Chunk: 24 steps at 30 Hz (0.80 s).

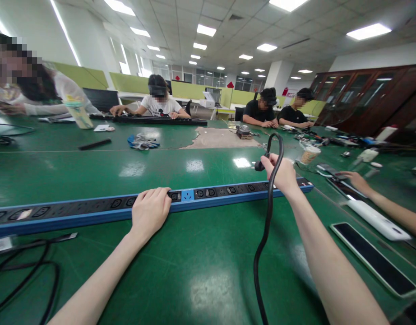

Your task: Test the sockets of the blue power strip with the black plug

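Note:
A long blue power strip (214, 203) with a black socket face lies across the green table in front of me. My left hand (151, 208) is wrapped over the strip, just left of its blue socket (187, 195). Above the strip's right part, my right hand (279, 174) grips a black plug (260, 165) by its body. The plug's thick black power cord (269, 212) loops up over the hand, then hangs down to the table's near edge. The plug is apart from the sockets.
A phone (373, 259) lies at the right, near a white device (379, 220) and another person's hand (357, 183). Black cables (48, 271) lie at left. Gloves (143, 141) and a drink cup (309, 153) stand farther back. Several people sit around the table.

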Each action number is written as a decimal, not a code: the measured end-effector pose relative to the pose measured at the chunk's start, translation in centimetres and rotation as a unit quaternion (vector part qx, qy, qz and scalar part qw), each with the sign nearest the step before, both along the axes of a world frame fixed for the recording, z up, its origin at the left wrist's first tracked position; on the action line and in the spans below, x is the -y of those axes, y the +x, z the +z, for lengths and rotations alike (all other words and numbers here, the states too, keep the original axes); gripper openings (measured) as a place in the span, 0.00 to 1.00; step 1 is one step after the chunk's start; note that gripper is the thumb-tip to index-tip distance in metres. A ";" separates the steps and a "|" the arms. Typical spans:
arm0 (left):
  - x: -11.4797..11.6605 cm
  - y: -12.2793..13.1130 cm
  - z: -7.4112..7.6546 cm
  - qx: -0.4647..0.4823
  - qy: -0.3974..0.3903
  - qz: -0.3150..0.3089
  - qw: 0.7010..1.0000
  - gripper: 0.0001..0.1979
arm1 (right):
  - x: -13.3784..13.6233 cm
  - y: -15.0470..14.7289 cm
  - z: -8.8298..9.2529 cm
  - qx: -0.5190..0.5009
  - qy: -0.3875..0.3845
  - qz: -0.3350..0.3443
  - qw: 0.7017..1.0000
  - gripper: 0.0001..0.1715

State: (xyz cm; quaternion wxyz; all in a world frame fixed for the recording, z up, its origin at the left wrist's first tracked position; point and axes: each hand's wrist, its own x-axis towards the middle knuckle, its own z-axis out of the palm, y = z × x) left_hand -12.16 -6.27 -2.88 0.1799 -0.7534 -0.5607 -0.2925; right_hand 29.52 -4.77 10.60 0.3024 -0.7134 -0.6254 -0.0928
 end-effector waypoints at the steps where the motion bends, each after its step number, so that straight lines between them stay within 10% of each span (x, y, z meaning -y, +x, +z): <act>1: 0.0 0.0 0.0 0.001 -0.001 -0.002 1.000 0.18 | -0.5 0.2 -0.6 0.006 -0.031 -0.003 1.000 0.30; 12: 0.1 0.1 0.0 0.007 -0.002 0.000 1.000 0.18 | -2.3 -3.2 -5.1 0.108 -0.181 0.009 0.977 0.28; 24: -0.1 0.1 -0.2 0.006 0.008 0.002 1.000 0.18 | -2.7 -4.6 -5.1 0.140 -0.193 -0.024 0.971 0.29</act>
